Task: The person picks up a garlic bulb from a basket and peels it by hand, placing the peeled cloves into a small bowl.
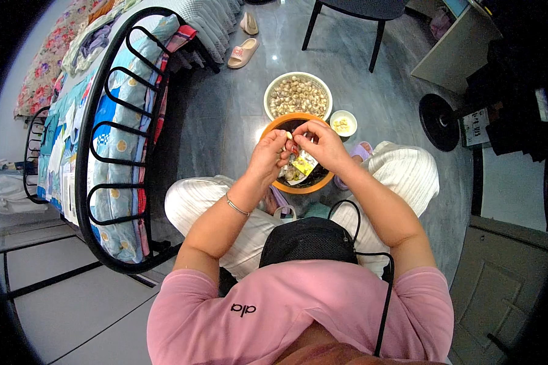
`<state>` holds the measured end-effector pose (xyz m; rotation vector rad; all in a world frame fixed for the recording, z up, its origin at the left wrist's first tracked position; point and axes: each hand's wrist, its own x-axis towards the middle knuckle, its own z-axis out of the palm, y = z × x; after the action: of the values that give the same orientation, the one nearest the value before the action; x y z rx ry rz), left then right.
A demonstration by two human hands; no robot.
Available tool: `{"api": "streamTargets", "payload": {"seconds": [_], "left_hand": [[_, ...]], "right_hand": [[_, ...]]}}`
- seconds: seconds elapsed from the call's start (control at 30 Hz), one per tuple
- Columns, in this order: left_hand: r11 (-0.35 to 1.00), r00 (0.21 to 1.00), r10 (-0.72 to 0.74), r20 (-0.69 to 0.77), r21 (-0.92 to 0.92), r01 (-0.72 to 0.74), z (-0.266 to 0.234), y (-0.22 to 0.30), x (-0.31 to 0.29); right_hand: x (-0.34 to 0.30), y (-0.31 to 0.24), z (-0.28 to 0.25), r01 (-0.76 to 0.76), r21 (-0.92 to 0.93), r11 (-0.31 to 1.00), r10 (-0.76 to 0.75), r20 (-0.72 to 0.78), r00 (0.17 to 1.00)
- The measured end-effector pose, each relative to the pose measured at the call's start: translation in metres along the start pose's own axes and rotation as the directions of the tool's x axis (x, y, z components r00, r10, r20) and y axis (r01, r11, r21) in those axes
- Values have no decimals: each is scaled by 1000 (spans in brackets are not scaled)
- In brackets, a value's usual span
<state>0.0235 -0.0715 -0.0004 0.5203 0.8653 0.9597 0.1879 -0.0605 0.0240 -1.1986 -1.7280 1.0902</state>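
My left hand [269, 156] pinches a small pale-yellow peeled clove [289, 136], which looks like garlic, between thumb and fingers. Close beside it, my right hand [321, 143] has its fingers closed together; whether anything is between them is hidden. Both hands are above an orange-rimmed bin [313, 187] with a dark inside, where scraps and a yellow-and-white wrapper [304, 164] lie. Just beyond the bin stands a large pale basin [266, 97] full of unpeeled garlic cloves [298, 96]. A small white bowl [352, 129] to its right holds several pale-yellow cloves [341, 125].
My knees in white trousers [402, 173] flank the bin. A metal-framed bed [97, 137] with bedding stands at left. A dark chair [362, 9] and slippers [243, 53] are farther off. To the right is a round black stand base [439, 123]. A black cable [388, 292] runs down my front.
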Motion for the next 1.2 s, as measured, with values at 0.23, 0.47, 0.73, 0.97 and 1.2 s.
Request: {"api": "streamTargets", "payload": {"seconds": [0.23,0.47,0.73,0.97,1.2], "left_hand": [[1000,1000,10,-19,12,-10,6,-2,0],[1000,999,9,-31,4,-9,7,-5,1],[999,998,41,-51,-29,-42,5,-6,1],[998,994,62,-86,2,-62,9,-8,0],[999,999,16,-41,-42,-18,13,-2,-4]], "right_hand": [[-2,1,-1,80,-53,995,-81,-20,997],[-1,1,1,68,-75,995,-71,-34,997],[-1,3,6,68,7,998,-67,-32,997],[-4,-2,9,42,-87,995,-47,-59,997],[-2,6,13,3,-5,1000,-4,-103,995]]}}
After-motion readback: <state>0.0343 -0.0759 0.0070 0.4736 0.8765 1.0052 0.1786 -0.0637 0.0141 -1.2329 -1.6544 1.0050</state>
